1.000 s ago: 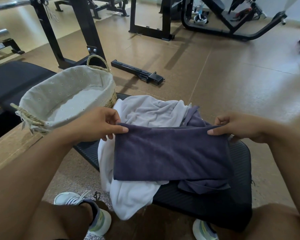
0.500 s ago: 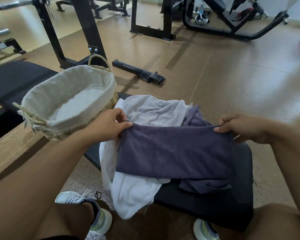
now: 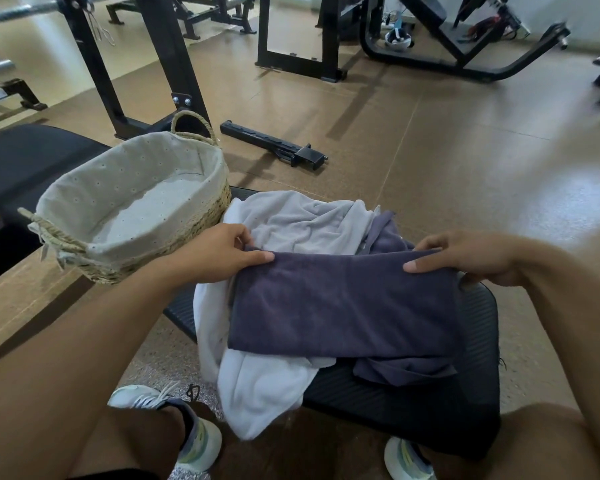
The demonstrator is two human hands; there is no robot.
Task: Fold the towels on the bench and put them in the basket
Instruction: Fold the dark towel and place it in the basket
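A dark purple towel [image 3: 340, 306], folded into a rectangle, lies on the black bench [image 3: 478, 341]. My left hand [image 3: 215, 252] pinches its far left corner and my right hand [image 3: 465, 258] pinches its far right corner. Under it sprawls a crumpled white towel [image 3: 291, 223], which hangs off the bench's front left side. Another bit of purple cloth [image 3: 402, 370] sticks out below the folded towel. A woven basket [image 3: 84, 244] with a pale fabric lining stands to the left, touching the white towel, with nothing inside.
My two feet in pale sneakers [image 3: 187, 441] rest on the floor under the bench. A black metal bar [image 3: 274, 147] lies on the brown floor beyond. A black rack frame [image 3: 174, 64] and other gym machines stand behind the basket.
Both hands have stayed on the far corners of the purple towel and have shifted slightly to the right with it. The basket and white towel lie as before.
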